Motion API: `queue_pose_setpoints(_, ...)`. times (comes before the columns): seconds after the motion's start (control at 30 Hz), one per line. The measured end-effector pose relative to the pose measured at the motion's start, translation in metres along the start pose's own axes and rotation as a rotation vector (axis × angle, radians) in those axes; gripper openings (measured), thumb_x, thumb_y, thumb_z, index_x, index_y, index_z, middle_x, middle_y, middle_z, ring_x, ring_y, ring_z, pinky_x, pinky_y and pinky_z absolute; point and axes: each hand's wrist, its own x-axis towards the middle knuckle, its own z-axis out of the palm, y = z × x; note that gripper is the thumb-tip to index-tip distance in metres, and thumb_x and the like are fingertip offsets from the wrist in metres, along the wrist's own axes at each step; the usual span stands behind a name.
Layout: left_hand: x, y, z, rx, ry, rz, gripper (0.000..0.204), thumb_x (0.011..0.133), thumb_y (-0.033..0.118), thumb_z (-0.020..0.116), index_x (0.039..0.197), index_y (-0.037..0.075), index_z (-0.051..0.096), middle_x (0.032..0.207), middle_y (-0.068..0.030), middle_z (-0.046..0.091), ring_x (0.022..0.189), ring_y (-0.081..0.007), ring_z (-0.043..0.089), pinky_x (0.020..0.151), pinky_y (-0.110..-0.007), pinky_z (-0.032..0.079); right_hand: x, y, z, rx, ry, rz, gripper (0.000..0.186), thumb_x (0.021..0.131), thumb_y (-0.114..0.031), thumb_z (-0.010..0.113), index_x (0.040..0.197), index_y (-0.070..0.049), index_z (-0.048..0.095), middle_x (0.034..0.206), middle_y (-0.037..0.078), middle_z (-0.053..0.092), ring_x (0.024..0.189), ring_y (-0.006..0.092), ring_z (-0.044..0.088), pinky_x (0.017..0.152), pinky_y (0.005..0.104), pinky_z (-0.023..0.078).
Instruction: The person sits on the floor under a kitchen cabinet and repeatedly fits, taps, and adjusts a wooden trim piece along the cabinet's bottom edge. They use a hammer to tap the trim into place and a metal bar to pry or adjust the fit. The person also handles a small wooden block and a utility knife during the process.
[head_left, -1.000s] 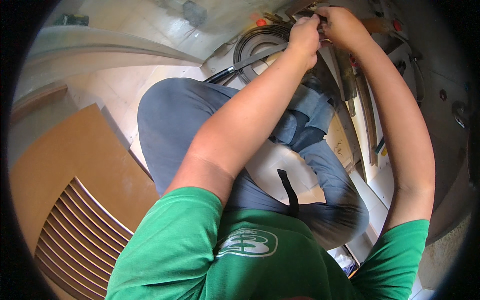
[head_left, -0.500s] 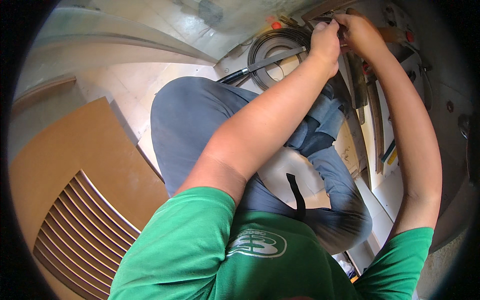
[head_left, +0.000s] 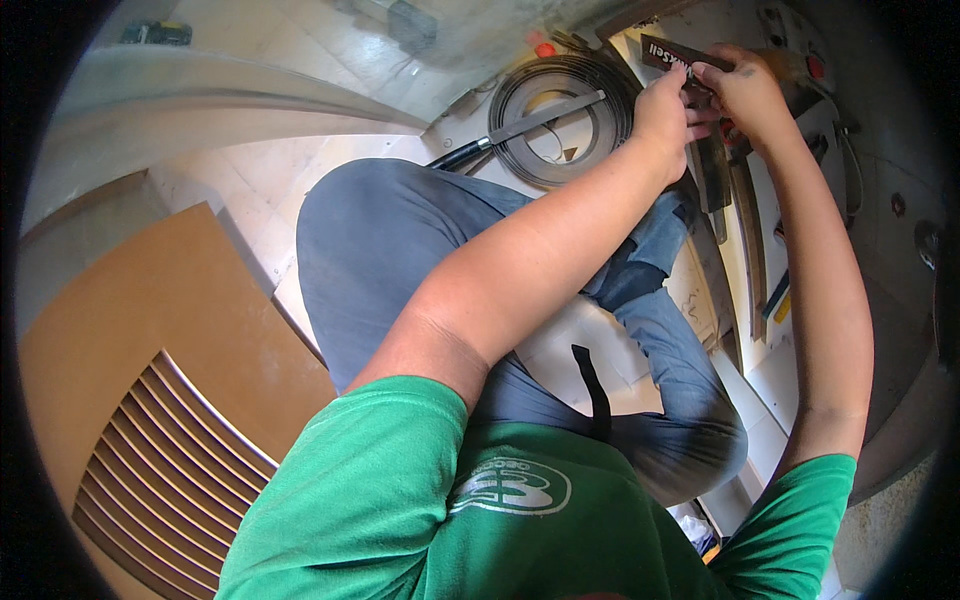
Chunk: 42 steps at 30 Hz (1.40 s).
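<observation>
At the upper right, a dark flat strip with pale lettering [head_left: 660, 53] lies slantwise between both hands. My right hand [head_left: 747, 92] grips it from the right, with the thumb pointing left along it. My left hand [head_left: 664, 118] has its thumb and index fingertips at the strip's near edge, and its other fingers reach out to the right beneath. Whether those fingers bear on anything is hidden. Left of my left hand lies a coil of dark flat banding [head_left: 512, 125], with a black-handled file [head_left: 545, 120] across it.
Several long tools and strips [head_left: 745, 225] lie on the pale surface right of my bent legs [head_left: 400, 230]. A brown slatted panel [head_left: 190, 300] leans at the left. A translucent sheet [head_left: 250, 90] curves across the far left. A small red object [head_left: 544, 50] sits beyond the coil.
Both hands have shifted slightly nearer and to the right. The strip has turned so that its lettered face shows, and my left hand's lower fingers have spread out.
</observation>
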Motion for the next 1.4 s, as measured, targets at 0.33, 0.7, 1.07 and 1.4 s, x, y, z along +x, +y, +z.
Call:
queue_pose_setpoints(0.33,0.014,0.015,-0.008,0.124,0.243,0.138,0.021,0.099,0.021,0.052,0.101,0.002,0.061,0.094,-0.0085,0.065,0.081,-0.0215,0.06,0.075,-0.038,0.046,-0.012,-0.01,0.019,-0.287,-0.009,-0.262,0.053,0.081,-0.027,0.076,0.125,-0.002,0.064,0.1,0.021,0.071,0.095,0.0361,0.07,0.088,0.0439,0.055)
queue_pose_setpoints(0.7,0.026,0.022,-0.013,-0.053,0.068,0.155,0.02,0.1,0.024,0.051,0.098,0.009,0.064,0.088,-0.0039,0.065,0.078,-0.0176,0.059,0.069,-0.033,0.044,0.002,-0.038,0.021,-0.587,-0.063,-0.292,0.033,0.092,-0.024,0.06,0.121,-0.011,0.069,0.108,0.023,0.07,0.104,0.042,0.067,0.089,0.0506,0.053)
queue_pose_setpoints(1.07,0.022,0.016,-0.005,-0.085,0.012,0.185,0.026,0.108,0.029,0.043,0.119,0.01,0.057,0.118,-0.006,0.064,0.107,-0.0224,0.059,0.095,-0.044,0.045,0.019,-0.033,0.022,-0.521,-0.159,-0.21,0.033,0.09,-0.013,0.06,0.121,-0.008,0.07,0.109,0.025,0.069,0.101,0.044,0.066,0.088,0.0498,0.052)
queue_pose_setpoints(1.4,0.019,0.02,-0.003,-0.111,0.053,0.229,0.021,0.105,0.023,0.046,0.113,0.009,0.06,0.113,-0.0062,0.064,0.105,-0.0213,0.06,0.093,-0.042,0.047,0.02,-0.038,0.025,-0.6,-0.168,-0.208,0.033,0.089,-0.013,0.06,0.12,-0.01,0.071,0.109,0.027,0.068,0.1,0.0447,0.066,0.088,0.0497,0.052)
